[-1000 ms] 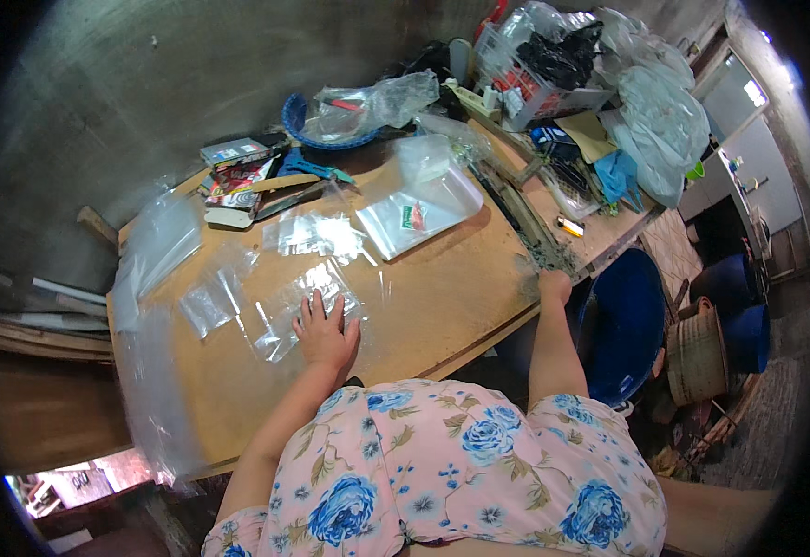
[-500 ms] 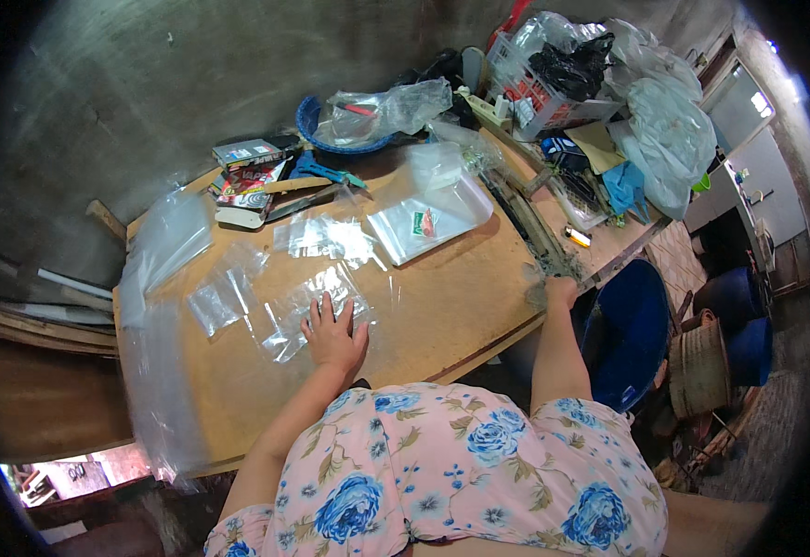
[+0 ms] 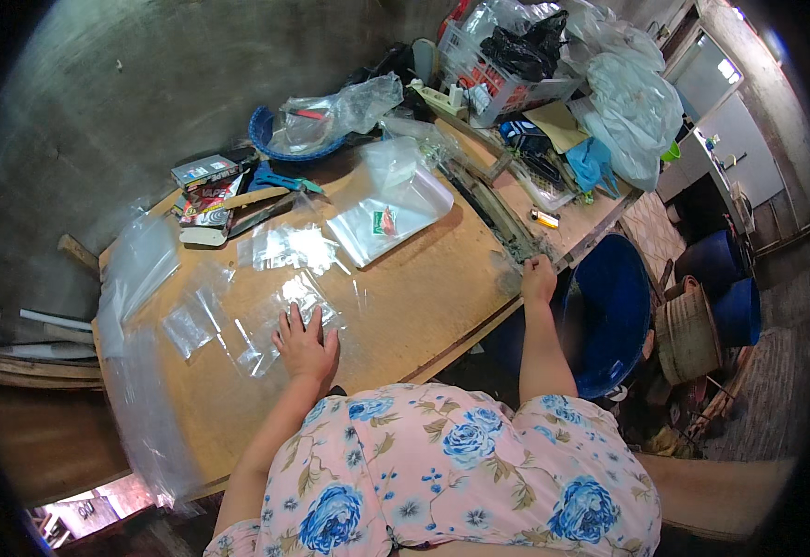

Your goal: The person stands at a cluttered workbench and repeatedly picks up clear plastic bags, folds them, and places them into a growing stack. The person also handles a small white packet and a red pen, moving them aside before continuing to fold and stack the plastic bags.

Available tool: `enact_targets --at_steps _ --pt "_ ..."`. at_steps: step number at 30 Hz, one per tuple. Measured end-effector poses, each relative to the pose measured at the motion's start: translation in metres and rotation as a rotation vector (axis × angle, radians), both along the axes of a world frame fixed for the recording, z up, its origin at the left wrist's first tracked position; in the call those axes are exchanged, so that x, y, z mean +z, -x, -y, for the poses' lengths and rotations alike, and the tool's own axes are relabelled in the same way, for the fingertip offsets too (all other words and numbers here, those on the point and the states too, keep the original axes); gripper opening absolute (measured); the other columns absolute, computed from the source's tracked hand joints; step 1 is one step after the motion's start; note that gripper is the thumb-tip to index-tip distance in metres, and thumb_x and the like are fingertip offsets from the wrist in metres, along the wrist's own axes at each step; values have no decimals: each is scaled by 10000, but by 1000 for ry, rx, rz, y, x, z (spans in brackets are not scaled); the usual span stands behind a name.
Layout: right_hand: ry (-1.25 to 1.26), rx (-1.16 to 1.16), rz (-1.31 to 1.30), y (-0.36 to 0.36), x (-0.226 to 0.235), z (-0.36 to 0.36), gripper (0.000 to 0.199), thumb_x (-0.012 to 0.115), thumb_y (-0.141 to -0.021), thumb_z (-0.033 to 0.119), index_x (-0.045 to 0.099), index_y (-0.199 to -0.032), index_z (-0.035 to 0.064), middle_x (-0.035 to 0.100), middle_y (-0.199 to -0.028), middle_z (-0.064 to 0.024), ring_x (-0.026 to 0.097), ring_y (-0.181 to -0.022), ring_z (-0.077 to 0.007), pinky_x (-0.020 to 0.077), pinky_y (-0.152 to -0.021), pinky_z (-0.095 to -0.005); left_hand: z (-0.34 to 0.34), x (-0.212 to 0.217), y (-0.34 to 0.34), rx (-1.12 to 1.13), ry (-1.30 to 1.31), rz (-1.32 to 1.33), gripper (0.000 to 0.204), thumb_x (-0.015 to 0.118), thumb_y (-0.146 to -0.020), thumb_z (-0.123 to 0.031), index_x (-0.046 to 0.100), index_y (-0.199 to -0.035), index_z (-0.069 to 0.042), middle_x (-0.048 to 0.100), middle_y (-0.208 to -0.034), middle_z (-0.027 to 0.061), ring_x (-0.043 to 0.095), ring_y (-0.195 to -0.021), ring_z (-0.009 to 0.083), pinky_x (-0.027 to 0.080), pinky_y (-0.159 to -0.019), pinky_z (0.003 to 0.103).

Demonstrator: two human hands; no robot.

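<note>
My left hand (image 3: 307,343) lies flat, fingers spread, on a clear plastic bag (image 3: 275,320) spread on the wooden table (image 3: 405,306). My right hand (image 3: 537,278) is curled at the table's right edge, closed on a small clear plastic bag (image 3: 507,272) beside a long metal sealing bar (image 3: 493,213). More small clear bags (image 3: 289,246) lie just beyond the left hand, and a larger stack of bags with a red and green label (image 3: 391,212) sits in the middle of the table.
A blue basket with plastic (image 3: 307,130) and small boxes (image 3: 205,186) sit at the far left. A white crate (image 3: 502,79), bags and a yellow lighter (image 3: 544,219) crowd the far right. Blue barrels (image 3: 614,306) and a woven basket (image 3: 688,330) stand beside the table.
My left hand has stayed flat on the clear bag. My right hand has kept its place at the table's right edge; the view has shifted slightly.
</note>
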State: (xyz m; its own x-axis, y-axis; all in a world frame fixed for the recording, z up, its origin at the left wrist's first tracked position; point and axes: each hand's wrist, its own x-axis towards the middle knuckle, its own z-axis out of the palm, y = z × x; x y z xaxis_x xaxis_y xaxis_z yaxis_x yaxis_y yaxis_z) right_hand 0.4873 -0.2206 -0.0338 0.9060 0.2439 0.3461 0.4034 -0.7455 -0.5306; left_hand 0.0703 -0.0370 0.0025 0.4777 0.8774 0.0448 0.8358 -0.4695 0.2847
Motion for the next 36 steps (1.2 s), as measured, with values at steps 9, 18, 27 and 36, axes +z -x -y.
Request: enact_targets --at_steps 9,18,27,36 --pt "99 -12 -80 1 -11 -11 110 635 -733 144 606 -802 64 618 -812 -133 590 -790 -314 463 -680 -389 -2 2 2 4 1 -2 491 585 -762 -395 519 -1216 -222 319 -1377 157 238 -1283 369 175 -995 585" --pt "-53 436 91 61 45 -58 124 608 -747 106 636 -851 46 612 -853 -137 589 -787 -288 469 -702 -347 -1 7 4 -5 37 34 491 560 -778 -408 509 -1228 -218 305 -1385 162 220 -1292 370 162 -1009 576" --pt "-6 1174 -387 251 38 -148 149 596 -748 104 649 -873 42 614 -836 -136 591 -769 -288 471 -681 -361 -5 3 7 2 35 -9 495 551 -789 -421 489 -1248 -245 285 -1396 135 202 -1303 338 161 -1017 548" --pt "77 1322 -180 263 22 -162 87 610 -741 117 629 -794 50 580 -778 -139 572 -731 -336 464 -644 -403 -6 2 7 14 63 20 486 546 -786 -417 496 -1239 -248 262 -1409 124 195 -1308 327 147 -1026 536"
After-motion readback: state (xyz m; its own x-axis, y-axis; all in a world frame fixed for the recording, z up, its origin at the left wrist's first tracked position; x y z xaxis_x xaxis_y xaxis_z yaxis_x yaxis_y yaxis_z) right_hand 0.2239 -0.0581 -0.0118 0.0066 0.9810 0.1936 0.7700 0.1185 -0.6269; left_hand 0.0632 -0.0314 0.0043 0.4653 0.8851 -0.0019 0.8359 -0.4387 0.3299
